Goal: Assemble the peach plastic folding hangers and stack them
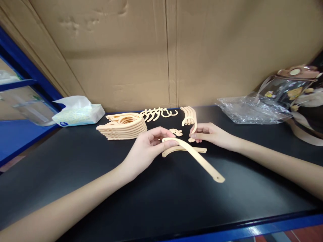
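Note:
My left hand (148, 148) pinches one end of a beige curved hanger arm (199, 158). Its free end, with a small hole, slants down toward the lower right. Between thumb and fingers of my right hand (205, 133) is a beige hanger hook (195, 129), its curl pointing up. Beneath the held arm, a second curved arm (185, 149) lies on the black table. A small beige piece with forked ends (176, 132) sits just behind my left fingertips, partly hidden by them.
Stacked beige hanger parts (123, 127) stand left, with several loose hooks (155, 113) behind. More curved arms (188, 112) lie at the back. A tissue pack (79, 112) is at left; crumpled clear plastic (254, 109) and a strapped bottle (285, 89) are at right. Cardboard (121, 60) closes the back.

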{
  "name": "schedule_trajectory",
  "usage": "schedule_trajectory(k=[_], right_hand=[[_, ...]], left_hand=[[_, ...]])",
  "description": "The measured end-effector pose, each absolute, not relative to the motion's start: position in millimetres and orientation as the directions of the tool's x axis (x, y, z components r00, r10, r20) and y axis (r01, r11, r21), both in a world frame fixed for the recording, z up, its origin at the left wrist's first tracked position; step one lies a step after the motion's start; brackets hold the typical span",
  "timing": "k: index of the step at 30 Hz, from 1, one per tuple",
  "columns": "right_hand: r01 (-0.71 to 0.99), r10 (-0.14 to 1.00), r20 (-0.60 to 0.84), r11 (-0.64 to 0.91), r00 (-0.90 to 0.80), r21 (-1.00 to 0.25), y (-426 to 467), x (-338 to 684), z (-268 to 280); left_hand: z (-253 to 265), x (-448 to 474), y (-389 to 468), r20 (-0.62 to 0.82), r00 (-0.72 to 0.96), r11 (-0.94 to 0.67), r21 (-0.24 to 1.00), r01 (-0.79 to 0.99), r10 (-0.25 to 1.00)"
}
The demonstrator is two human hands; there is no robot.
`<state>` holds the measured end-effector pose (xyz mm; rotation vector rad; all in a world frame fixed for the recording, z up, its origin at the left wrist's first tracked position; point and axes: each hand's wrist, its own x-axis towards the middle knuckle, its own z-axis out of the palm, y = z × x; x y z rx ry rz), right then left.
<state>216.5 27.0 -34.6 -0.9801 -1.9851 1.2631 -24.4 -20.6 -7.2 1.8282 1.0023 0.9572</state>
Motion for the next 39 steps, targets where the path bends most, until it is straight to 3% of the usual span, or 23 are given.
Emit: schedule_trajectory(k=[6,10,12,16,20,23,29,35,39], right_hand=[[0.289,0.833,0.081,0.278,-0.547,-0.916,27,216,-35],[0.317,0.808,0.057,0.293,-0.586,-0.902,26,217,-34],[0.346,0.804,0.036,0.296,-0.593,-0.890,26,217,-33],[0.372,0.811,0.026,0.296,-0.585,-0.880,23,215,-30],[0.388,0.830,0.033,0.295,-0.557,-0.873,20,210,-28],[0.397,0.814,0.021,0.305,-0.580,-0.866,19,209,-26],[0.333,0.825,-0.050,0.171,-0.563,-0.927,16,206,-20],[0.111,0.879,-0.001,0.060,-0.477,-0.992,10,198,-23],[0.053,0.898,0.015,0.042,-0.440,-0.998,10,196,-26]], left_hand=[[-8,-30,-10,0.181,0.343,-0.224,0.971,0.089,0.922],[-6,-31,-8,0.141,0.362,-0.215,0.961,0.174,0.922],[-6,-31,-10,0.140,0.389,-0.283,0.898,0.338,0.911],[-10,-30,-15,0.185,0.416,-0.436,0.613,0.659,0.890],[-16,-24,-17,0.216,0.485,-0.531,0.378,0.759,0.847],[-18,-19,-17,0.242,0.529,-0.580,0.270,0.768,0.814],[-22,-19,-14,0.268,0.583,-0.640,0.262,0.722,0.767],[-23,-20,-15,0.263,0.635,-0.688,0.255,0.680,0.726],[-24,-21,-15,0.264,0.653,-0.703,0.215,0.678,0.710]])
